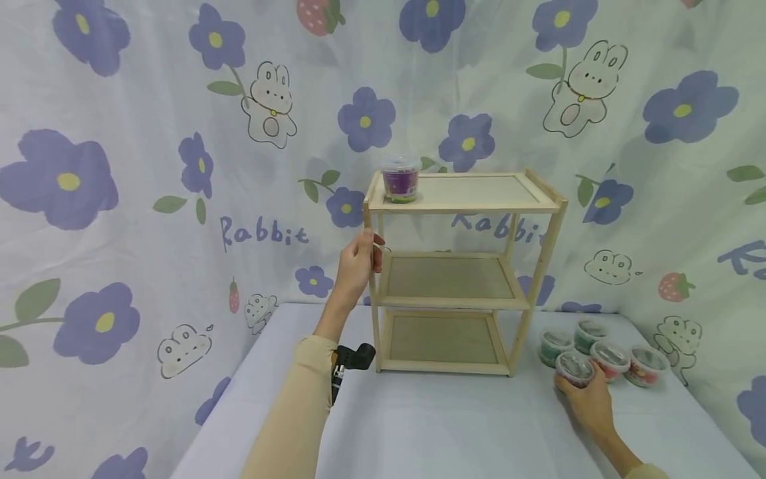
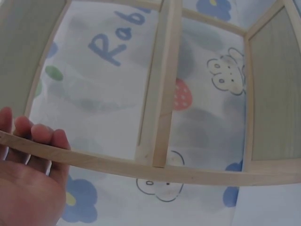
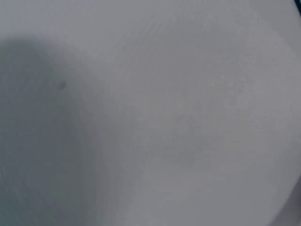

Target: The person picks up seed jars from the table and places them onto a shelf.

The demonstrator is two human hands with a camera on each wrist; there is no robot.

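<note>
A three-tier wooden shelf rack (image 1: pixel 455 301) stands upright on the table. My left hand (image 1: pixel 355 263) grips its front left post below the top tier. In the left wrist view, the fingers (image 2: pixel 42 133) curl round that wooden post (image 2: pixel 113 163). On the table to the right, my right hand (image 1: pixel 589 404) holds a small clear-lidded plastic tub (image 1: pixel 576 367) between thumb and fingers. Its contents are hard to make out. A similar tub with a purple label (image 1: pixel 400 181) sits at the left end of the top tier. The right wrist view gives only blurred pale cloth and shadow.
Behind the held tub stand two green tubs (image 1: pixel 556 347). Right of it are two tubs with red (image 1: pixel 645 367), all close together. A white cloth covers the table (image 1: pixel 443 426). A rabbit-and-flower patterned curtain (image 1: pixel 155 153) hangs behind and at the sides.
</note>
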